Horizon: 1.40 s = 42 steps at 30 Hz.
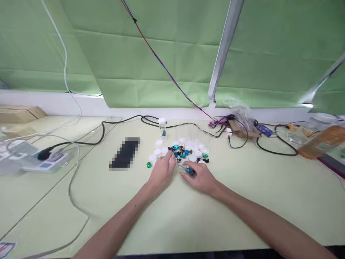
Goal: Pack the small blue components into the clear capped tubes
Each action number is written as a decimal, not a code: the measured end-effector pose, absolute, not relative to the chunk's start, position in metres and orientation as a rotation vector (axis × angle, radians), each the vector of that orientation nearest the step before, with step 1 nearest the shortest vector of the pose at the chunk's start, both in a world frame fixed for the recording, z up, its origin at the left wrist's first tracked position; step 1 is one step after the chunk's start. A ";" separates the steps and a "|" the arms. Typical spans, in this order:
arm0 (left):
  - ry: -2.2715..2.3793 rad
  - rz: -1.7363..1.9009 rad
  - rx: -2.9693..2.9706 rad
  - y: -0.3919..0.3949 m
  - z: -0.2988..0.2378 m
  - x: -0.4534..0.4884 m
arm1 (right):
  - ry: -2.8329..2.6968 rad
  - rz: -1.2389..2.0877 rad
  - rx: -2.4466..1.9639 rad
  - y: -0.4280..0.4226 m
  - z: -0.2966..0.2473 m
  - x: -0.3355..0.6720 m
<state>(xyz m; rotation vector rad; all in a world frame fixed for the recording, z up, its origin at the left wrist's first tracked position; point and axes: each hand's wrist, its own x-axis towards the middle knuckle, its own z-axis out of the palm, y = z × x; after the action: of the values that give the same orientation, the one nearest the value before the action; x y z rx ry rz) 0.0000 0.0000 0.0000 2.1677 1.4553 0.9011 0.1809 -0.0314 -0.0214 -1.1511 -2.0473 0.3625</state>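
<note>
In my right hand [201, 177] lies a small clear vial [185, 170], tilted, with a blue-and-black piece [189, 171] in it; the fingers curl round it. My left hand [162, 169] is closed in a pinch just left of the vial's end, and what its fingertips hold is too small to make out. Beyond both hands is a pile of small blue-and-black parts [183, 156] among white round caps [157, 152]. A green piece [148, 165] lies left of my left hand. Behind the pile, a white-capped clear vial [162, 128] stands upright with a blue piece inside.
A dark pixelated rectangle [125, 153] lies to the left. Black cable [104, 133] runs along the back, and a grey cord [70, 187] crosses the left side. At the back right are a cardboard box [244, 131] with plastic wrap and an orange container [323, 142].
</note>
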 end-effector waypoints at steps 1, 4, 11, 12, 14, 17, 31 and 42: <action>1.453 0.903 2.169 0.000 0.001 0.000 | -2.046 0.364 -1.155 -0.033 -0.021 0.182; 1.453 0.914 2.174 -0.001 0.002 0.000 | -2.043 0.364 -1.157 -0.035 -0.021 0.183; 1.454 0.958 2.172 -0.003 0.001 0.001 | -2.038 0.355 -1.142 -0.033 -0.021 0.182; 1.448 0.963 2.171 -0.003 0.001 0.002 | -2.038 0.356 -1.140 -0.032 -0.021 0.182; 1.436 0.971 2.168 -0.003 0.000 0.002 | -2.035 0.357 -1.133 -0.032 -0.021 0.183; 1.419 0.980 2.159 -0.002 -0.002 0.002 | -2.030 0.358 -1.116 -0.032 -0.023 0.183; 1.423 0.982 2.133 -0.006 0.002 0.005 | -2.016 0.361 -1.080 -0.032 -0.024 0.182; 1.328 1.005 2.038 -0.011 0.018 0.006 | -1.942 0.346 -1.052 -0.028 -0.019 0.184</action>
<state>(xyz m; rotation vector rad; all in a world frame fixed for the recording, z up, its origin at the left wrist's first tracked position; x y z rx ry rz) 0.0065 -0.0109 0.0183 2.0382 1.3283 1.0045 0.1839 -0.0280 -0.0190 -1.0517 -1.9423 0.3463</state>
